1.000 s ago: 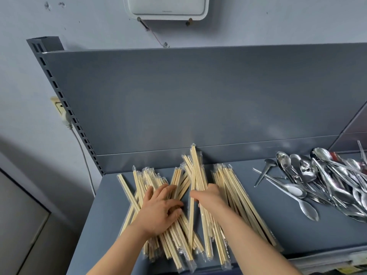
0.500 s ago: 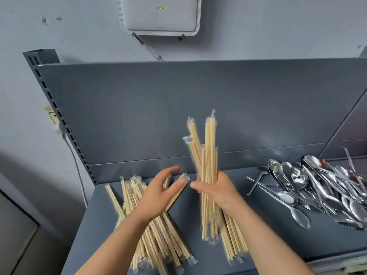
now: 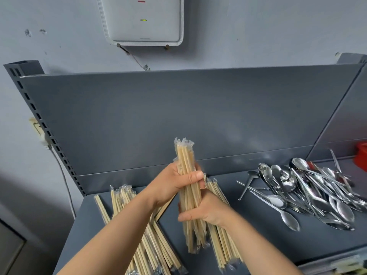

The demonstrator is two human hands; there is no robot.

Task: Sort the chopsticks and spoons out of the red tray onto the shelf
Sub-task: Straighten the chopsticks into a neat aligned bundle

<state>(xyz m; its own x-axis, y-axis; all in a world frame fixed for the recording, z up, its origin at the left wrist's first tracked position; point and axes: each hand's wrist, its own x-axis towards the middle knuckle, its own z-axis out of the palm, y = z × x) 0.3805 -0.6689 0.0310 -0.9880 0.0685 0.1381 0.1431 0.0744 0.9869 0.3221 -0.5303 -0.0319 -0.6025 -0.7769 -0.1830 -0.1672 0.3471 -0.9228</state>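
A bundle of plastic-wrapped wooden chopsticks point(image 3: 186, 159) stands nearly upright above the grey shelf point(image 3: 268, 241). My left hand point(image 3: 170, 183) is closed round its upper part and my right hand point(image 3: 206, 211) round its lower part. More wrapped chopsticks point(image 3: 123, 199) lie in a loose pile on the shelf at the left, and another small pile point(image 3: 224, 247) lies just right of my right wrist. A heap of metal spoons point(image 3: 309, 189) lies on the shelf at the right. A corner of the red tray point(image 3: 361, 155) shows at the far right edge.
The shelf's grey back panel point(image 3: 178, 116) rises behind the piles, with a slotted upright post point(image 3: 39, 120) at its left. A white box point(image 3: 143, 20) hangs on the wall above. A wall socket and cable point(image 3: 37, 130) sit left of the post.
My left hand has closed on the upright bundle, which only the right hand held half a second ago. A second ago both hands were down on the pile.
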